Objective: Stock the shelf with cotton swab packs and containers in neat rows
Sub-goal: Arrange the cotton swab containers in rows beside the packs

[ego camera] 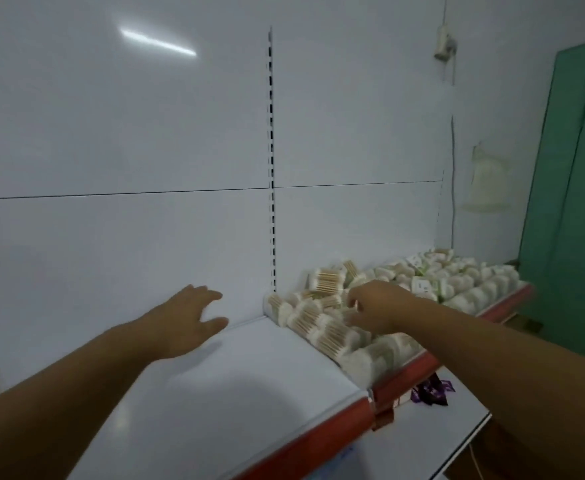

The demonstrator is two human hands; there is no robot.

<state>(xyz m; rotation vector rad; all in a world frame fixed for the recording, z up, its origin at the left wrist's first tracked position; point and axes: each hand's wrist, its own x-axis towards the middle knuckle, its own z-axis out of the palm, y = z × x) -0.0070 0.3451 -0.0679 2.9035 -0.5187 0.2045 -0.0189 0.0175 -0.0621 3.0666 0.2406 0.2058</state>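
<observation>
Now my left hand (187, 320) hovers over the bare left part of the white shelf (249, 375), palm down, fingers straight and spread, holding nothing. My right hand (377, 310) reaches across to the right part of the shelf and sits among the cotton swab packs (319, 329). Its fingers (351, 318) curl down onto the packs, but the blur keeps me from telling whether they grip one or only touch it.

The packs nearest me lie in rows with their wooden sticks showing, starting just right of the slotted upright (272, 168) in the white back panel (111, 133). Farther right along the same shelf, more white packs (474, 282) crowd together up to its far end, a few with green-edged labels. A red edge strip (405, 375) runs along the shelf front. Below it, some purple packets (429, 391) lie on a lower shelf (422, 431). A green door (582, 202) stands at the right.
</observation>
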